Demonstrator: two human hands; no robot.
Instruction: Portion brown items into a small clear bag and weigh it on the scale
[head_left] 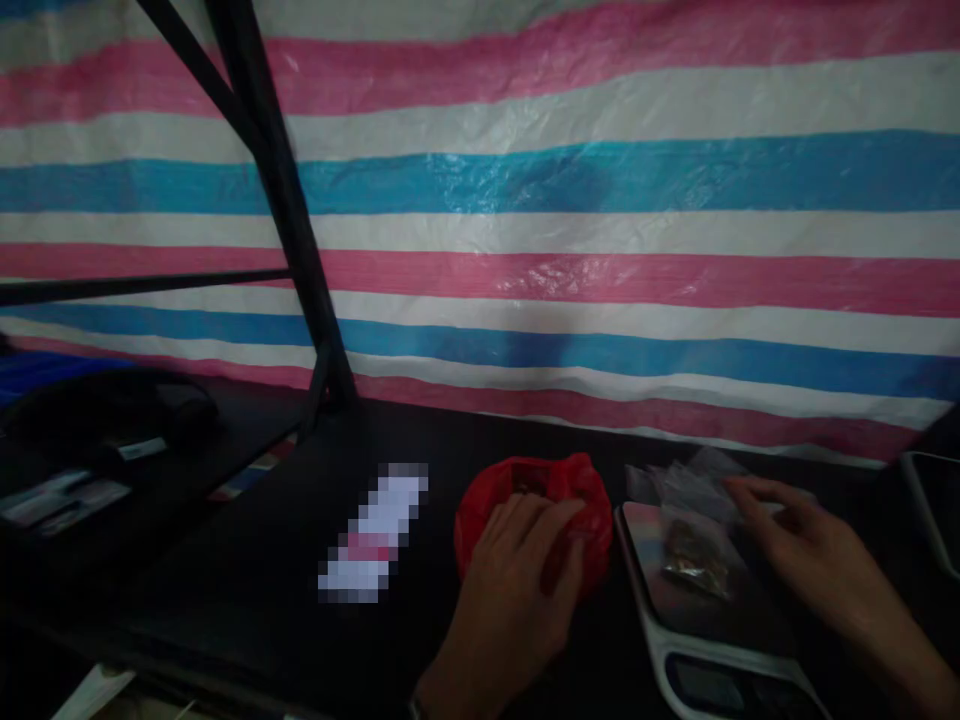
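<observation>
My left hand (517,570) rests on a red plastic bag (592,500) lying on the dark table (247,580), fingers curled over its top. My right hand (810,560) reaches over a small digital scale (675,640) and pinches the upper edge of a clear plastic bag (694,545) with brown contents that sits on the scale's shiny plate. More clear plastic (675,480) lies crumpled just behind the scale.
A striped pink, white and blue tarp (600,230) hangs behind the table. A black metal post (285,200) rises at the left. A blurred white card (379,535) lies left of the red bag. Dark items (97,430) sit far left; a tray edge (934,510) shows far right.
</observation>
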